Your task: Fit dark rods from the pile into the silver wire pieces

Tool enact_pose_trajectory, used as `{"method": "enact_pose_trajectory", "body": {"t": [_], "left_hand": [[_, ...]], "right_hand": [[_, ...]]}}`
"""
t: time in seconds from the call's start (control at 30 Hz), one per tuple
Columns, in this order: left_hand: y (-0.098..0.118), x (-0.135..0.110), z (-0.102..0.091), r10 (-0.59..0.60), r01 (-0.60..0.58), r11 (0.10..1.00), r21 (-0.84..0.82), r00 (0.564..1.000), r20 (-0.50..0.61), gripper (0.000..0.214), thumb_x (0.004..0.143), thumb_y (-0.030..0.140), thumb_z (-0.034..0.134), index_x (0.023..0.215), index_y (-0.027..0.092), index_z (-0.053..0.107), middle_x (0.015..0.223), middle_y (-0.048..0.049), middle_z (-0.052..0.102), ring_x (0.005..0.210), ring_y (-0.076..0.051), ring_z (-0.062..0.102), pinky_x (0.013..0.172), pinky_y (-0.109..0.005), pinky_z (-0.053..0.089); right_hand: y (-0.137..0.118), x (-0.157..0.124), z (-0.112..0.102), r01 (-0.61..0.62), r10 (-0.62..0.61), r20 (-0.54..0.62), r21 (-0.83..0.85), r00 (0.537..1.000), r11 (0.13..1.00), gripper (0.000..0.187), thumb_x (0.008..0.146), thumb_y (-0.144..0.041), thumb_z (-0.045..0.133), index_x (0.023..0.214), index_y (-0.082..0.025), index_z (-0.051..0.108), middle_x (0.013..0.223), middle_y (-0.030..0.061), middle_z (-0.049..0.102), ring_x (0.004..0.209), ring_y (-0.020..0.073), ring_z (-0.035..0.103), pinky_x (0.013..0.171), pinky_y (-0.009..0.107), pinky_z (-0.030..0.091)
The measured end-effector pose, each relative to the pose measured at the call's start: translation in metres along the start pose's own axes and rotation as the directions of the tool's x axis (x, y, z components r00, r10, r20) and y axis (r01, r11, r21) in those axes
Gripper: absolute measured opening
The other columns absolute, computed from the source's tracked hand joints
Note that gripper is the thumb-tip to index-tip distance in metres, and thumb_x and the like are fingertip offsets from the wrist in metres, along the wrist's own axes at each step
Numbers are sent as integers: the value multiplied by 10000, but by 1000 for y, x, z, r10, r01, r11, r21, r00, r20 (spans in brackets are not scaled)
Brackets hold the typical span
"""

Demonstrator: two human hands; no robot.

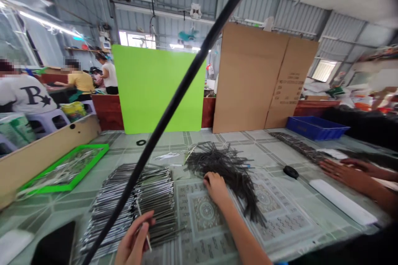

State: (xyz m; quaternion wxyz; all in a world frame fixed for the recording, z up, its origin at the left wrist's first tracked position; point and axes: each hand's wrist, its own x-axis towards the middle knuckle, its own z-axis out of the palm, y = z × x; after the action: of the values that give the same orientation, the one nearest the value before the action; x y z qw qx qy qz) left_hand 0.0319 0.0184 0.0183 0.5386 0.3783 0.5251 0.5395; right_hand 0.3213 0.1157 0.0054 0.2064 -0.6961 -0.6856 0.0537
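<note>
The left hand (133, 238) pinches a white stick (139, 208) left of the loose dark pile (217, 159); the right hand (216, 186), fingers bent, meets the pile's near edge, grip unclear. Left of the pile, strips (158, 198) look sorted into rows; the pile looks unsorted.

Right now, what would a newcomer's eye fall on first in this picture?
Likely the bright green board, upright at the far edge of the table, left of the tall brown cardboard. A black rod slants across the view in front of it. Nearer, the right hand is at a loose heap of dark strips.
</note>
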Motion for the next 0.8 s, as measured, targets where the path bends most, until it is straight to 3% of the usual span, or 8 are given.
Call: {"method": "enact_pose_trajectory", "body": {"t": [0.23, 0.5, 0.6, 0.7, 0.8], "left_hand": [[17, -12, 3, 87, -85, 996, 35, 995, -46, 679, 552, 663, 725, 988, 144, 693, 836, -89, 689, 454, -72, 433, 425, -211, 392], [22, -14, 7, 86, -85, 996, 14, 995, -43, 692, 547, 666, 725, 986, 134, 673, 829, -81, 674, 439, -57, 423, 403, -203, 361], [26, -10, 11, 106, -108, 993, -46, 993, -60, 702, 539, 645, 742, 1015, 138, 646, 852, -68, 659, 444, -57, 439, 388, -204, 365], [34, -5, 16, 154, -165, 981, -99, 981, -114, 676, 531, 605, 769, 1006, 144, 626, 824, -39, 627, 461, -59, 459, 393, -203, 388], [38, -1, 19, 223, -246, 959, -141, 961, -162, 603, 580, 559, 769, 982, 139, 606, 818, -24, 597, 479, -52, 470, 415, -195, 405]], "right_hand": [[12, 4, 10, 36, -29, -50, 146, 998, 989, 258, 909, -167, 408, 1088, -124, 589, 1080, 104, 597, 1031, 191, 520, 934, 298, 378], [9, 6, 3, 50, -3, -166, 278, 986, 959, 238, 869, -171, 440, 994, -86, 625, 1021, 134, 598, 994, 201, 541, 938, 338, 405], [-13, -7, -10, 98, -33, -187, 350, 982, 932, 246, 880, -235, 459, 994, -117, 642, 1025, 112, 628, 988, 185, 570, 918, 317, 431], [-53, -44, -17, 177, -114, -160, 462, 981, 869, 277, 899, -340, 468, 969, -160, 666, 910, 65, 669, 823, 145, 619, 760, 251, 491], [-92, -92, -11, 207, -126, -166, 701, 978, 683, 283, 902, -383, 499, 924, -173, 687, 787, 50, 675, 739, 138, 635, 694, 230, 508]]}}
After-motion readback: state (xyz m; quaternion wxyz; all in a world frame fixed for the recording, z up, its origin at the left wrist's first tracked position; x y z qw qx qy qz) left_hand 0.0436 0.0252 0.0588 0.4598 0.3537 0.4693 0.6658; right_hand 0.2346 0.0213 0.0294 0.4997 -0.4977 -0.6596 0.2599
